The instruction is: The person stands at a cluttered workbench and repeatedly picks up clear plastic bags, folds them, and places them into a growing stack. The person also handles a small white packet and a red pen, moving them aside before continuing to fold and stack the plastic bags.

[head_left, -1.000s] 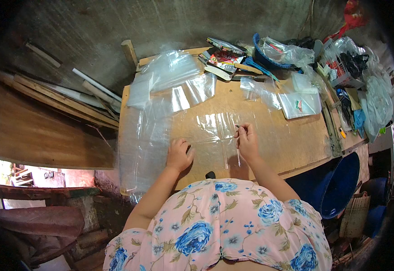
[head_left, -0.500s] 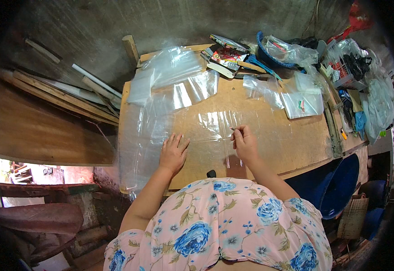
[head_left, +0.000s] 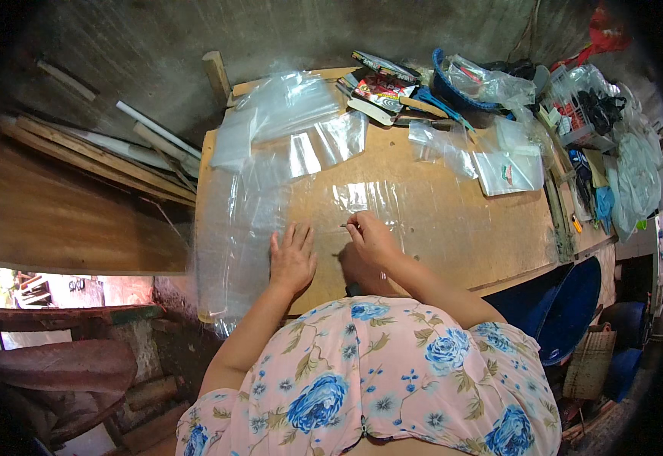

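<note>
Clear plastic sheeting [head_left: 252,220] lies spread over the wooden tabletop [head_left: 453,235]. My left hand [head_left: 293,258] rests palm down on it with the fingers stretched out. To its right, my right hand [head_left: 369,242] is closed in a pinch just above the sheeting. A small, thin, dark piece [head_left: 344,226] pokes out from its fingertips toward the left; its kind is too small to tell. Farther back on the left is a stack of clear plastic sheets [head_left: 290,106], with another shiny clear piece [head_left: 344,137] beside it.
At the back lie opened cardboard boxes [head_left: 383,90], a pair of scissors [head_left: 453,114] and a blue basket [head_left: 442,83] with plastic bags. Folded clear bags [head_left: 510,171] sit at the right. Blue tubs [head_left: 571,311] stand below the table's right edge; wooden boards [head_left: 80,144] lean at left.
My right hand has moved left across the sheeting, nearer to my left hand, still pinching the small thin piece. My left hand stays nearly in place.
</note>
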### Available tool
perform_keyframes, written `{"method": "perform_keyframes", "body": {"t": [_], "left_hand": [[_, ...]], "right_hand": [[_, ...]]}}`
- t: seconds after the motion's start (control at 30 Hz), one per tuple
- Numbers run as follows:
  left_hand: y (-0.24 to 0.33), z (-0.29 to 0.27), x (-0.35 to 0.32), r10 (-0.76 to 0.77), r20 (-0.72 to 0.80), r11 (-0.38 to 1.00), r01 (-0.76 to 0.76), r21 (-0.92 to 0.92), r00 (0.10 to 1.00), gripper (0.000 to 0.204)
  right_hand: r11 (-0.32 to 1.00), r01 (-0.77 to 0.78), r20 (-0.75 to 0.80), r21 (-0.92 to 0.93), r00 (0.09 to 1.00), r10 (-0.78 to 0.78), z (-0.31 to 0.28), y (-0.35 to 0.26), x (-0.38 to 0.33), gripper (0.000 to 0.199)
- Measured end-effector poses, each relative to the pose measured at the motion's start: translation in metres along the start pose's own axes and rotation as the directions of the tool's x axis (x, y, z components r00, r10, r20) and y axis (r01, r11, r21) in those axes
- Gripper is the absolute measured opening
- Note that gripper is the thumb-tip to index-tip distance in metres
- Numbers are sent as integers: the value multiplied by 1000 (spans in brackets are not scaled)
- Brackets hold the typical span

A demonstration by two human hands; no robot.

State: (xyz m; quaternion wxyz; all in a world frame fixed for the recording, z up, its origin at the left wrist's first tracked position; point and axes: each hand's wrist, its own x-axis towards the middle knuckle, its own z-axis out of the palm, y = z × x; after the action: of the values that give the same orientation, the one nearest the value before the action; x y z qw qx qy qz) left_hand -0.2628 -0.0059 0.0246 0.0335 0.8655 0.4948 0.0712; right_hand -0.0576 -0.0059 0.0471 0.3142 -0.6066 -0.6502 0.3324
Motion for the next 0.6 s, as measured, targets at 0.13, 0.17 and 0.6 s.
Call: {"method": "perform_keyframes", "body": {"t": [0.13, 0.17, 0.6], "left_hand": [[-6, 8, -3, 33, 45, 994, -28, -105, 998, 47], [-8, 12, -5, 32, 44, 985, -24, -171, 999, 46], [-19, -8, -5, 175, 122, 944, -132, -301, 977, 40]], "right_hand": [[999, -25, 32, -20, 999, 26, 2, -1, 0, 21], [999, -27, 32, -21, 999, 27, 3, 1, 0, 21], [997, -27, 61, -66, 998, 31, 14, 5, 3, 15]]}}
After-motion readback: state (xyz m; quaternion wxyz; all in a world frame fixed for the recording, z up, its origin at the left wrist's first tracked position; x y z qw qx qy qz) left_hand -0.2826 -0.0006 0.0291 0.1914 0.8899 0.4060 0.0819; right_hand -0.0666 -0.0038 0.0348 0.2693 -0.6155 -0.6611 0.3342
